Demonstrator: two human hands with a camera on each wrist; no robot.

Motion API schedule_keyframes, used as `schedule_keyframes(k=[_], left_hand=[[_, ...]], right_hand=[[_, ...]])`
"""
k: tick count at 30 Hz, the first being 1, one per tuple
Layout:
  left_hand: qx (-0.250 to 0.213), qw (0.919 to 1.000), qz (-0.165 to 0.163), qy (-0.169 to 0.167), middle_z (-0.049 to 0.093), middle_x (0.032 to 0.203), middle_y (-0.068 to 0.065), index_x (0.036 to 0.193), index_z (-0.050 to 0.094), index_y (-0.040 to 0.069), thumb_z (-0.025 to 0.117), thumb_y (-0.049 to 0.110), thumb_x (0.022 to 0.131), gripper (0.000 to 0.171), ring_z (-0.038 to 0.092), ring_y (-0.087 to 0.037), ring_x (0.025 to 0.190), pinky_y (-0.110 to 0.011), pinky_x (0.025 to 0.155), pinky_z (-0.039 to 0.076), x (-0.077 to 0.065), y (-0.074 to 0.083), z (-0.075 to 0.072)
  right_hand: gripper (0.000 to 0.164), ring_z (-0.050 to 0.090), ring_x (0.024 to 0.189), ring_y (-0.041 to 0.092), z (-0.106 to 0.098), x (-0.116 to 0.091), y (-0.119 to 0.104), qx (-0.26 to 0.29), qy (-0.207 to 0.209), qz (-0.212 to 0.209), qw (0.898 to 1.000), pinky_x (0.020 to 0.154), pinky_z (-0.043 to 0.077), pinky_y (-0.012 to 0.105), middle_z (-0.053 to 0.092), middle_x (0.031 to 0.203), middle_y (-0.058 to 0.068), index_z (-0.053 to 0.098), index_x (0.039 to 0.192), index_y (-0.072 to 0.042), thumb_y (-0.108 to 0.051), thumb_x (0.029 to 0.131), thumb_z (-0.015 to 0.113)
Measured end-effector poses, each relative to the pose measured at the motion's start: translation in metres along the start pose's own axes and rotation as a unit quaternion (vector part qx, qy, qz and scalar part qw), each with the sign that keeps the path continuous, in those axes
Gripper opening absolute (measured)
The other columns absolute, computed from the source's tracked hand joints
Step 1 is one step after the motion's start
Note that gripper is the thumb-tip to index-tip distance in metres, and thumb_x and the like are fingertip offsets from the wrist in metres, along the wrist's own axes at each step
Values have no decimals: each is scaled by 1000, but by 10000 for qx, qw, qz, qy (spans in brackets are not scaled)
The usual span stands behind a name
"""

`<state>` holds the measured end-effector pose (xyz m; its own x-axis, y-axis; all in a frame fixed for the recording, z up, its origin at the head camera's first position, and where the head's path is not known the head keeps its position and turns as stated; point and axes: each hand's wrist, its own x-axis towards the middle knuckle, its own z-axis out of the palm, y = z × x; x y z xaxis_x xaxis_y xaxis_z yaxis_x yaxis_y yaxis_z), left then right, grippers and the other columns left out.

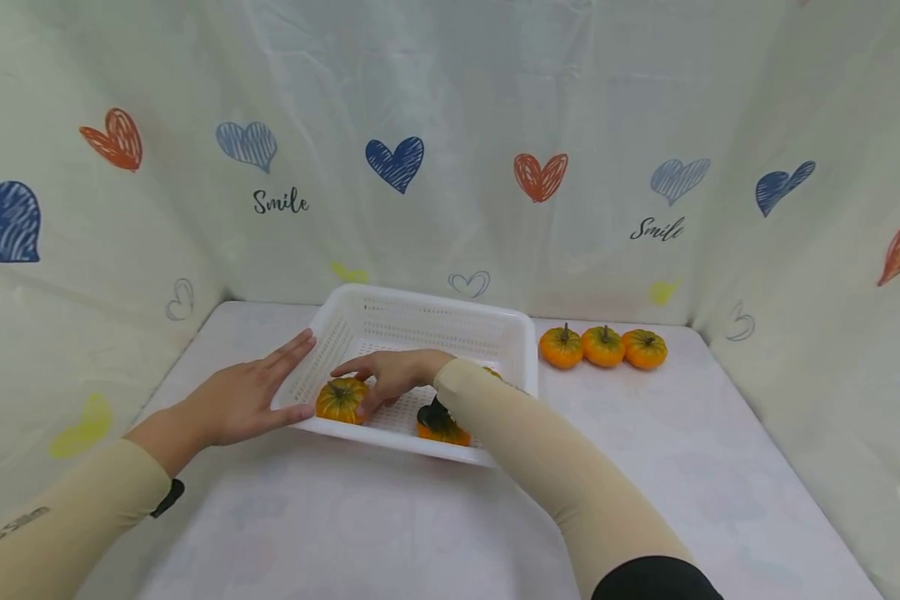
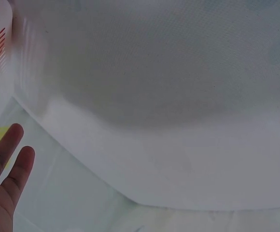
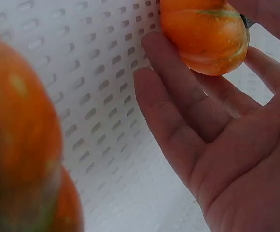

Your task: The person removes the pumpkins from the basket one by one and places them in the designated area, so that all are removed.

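Right hand [image 1: 401, 375] reaches down inside the basket; thumb and nearest fingers lie on opposite sides of the gripped pumpkin [image 1: 340, 402], closed about it. Firmness of hold cannot be told. In the right wrist view the outer two fingers extend past it, and the pumpkin's top is cut by the frame edge.

Left hand [image 1: 232, 400], left of the grip: fingers straight, thumb spread, laid against the basket's end and holding nothing. Its wrist view catches only two fingers and part of the palm; the basket shows there as a slotted corner, orange showing through the slots.

Right sleeve [image 1: 540, 450] crosses the near side of the basket and hides much to the right of the grip. Two orange shapes at the left edge of the right wrist view: the larger blurred, both cut off.

Container: white basket [image 1: 420, 293], perforated walls and floor, set askew on the pale table [image 1: 390, 517]. Contents: the gripped pumpkin at the near left; right of the grip, a dark-topped pumpkin [image 1: 444, 433], partly behind the sleeve; farther right, a yellow-orange sliver [image 1: 492, 372] above the sleeve, most of it covered.

Outside, well right of the grip and beyond the basket's right end: three pumpkins in a row [image 1: 603, 347], stems up.
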<state>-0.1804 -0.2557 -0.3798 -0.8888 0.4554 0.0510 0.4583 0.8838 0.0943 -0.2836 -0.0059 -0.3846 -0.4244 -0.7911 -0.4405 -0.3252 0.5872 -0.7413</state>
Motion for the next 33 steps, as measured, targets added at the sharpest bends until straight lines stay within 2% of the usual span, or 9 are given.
schedule_keyframes(k=[5, 14, 21, 24, 28, 33], left_hand=[[-36, 10000, 35, -7, 16, 165, -10, 162, 9, 16, 50, 69, 92, 97, 59, -43, 118, -60, 89, 50, 1, -1, 1], [-51, 9999, 94, -25, 16, 165, -9, 161, 14, 13, 53, 65, 93, 94, 60, -41, 116, -58, 88, 52, 3, -1, 3], [-26, 9999, 114, 14, 17, 165, -10, 161, 15, 12, 54, 64, 93, 94, 59, -41, 118, -57, 90, 51, 1, 1, 1], [-28, 9999, 108, -13, 17, 165, -10, 161, 15, 11, 54, 63, 93, 94, 58, -41, 120, -57, 91, 50, 2, 1, 0], [-37, 10000, 77, -23, 17, 165, -11, 161, 15, 11, 53, 65, 93, 94, 59, -42, 119, -58, 91, 50, 1, 2, -2], [8, 10000, 63, -10, 18, 165, -11, 161, 16, 12, 51, 68, 92, 96, 59, -41, 118, -58, 91, 50, 1, 2, -4]], right_hand=[[78, 47, 127, 14, 3, 2, 0, -85, -18, -85, 9999, 83, 54, 27, 43, 151, 3, 41, 153, -28, -19, 87, 80], [77, 50, 123, 16, 5, 0, 1, -8, 42, 13, 10000, 83, 55, 30, 45, 147, 9, 43, 152, -28, -17, 86, 81], [77, 48, 120, 13, 7, 0, -1, -165, -26, -106, 9998, 81, 54, 27, 43, 149, 0, 41, 153, -30, -16, 87, 79], [76, 50, 117, 13, 6, 0, -1, -217, -42, -154, 9996, 81, 55, 27, 46, 144, 1, 43, 152, -29, -15, 87, 79], [75, 51, 116, 12, 3, 0, -1, -637, 77, -278, 9976, 86, 51, 25, 50, 140, 2, 45, 150, -29, -20, 85, 81], [75, 49, 120, 14, -4, -2, -4, -1095, 245, -329, 9931, 94, 46, 27, 48, 143, -3, 45, 150, -30, -25, 85, 82]])
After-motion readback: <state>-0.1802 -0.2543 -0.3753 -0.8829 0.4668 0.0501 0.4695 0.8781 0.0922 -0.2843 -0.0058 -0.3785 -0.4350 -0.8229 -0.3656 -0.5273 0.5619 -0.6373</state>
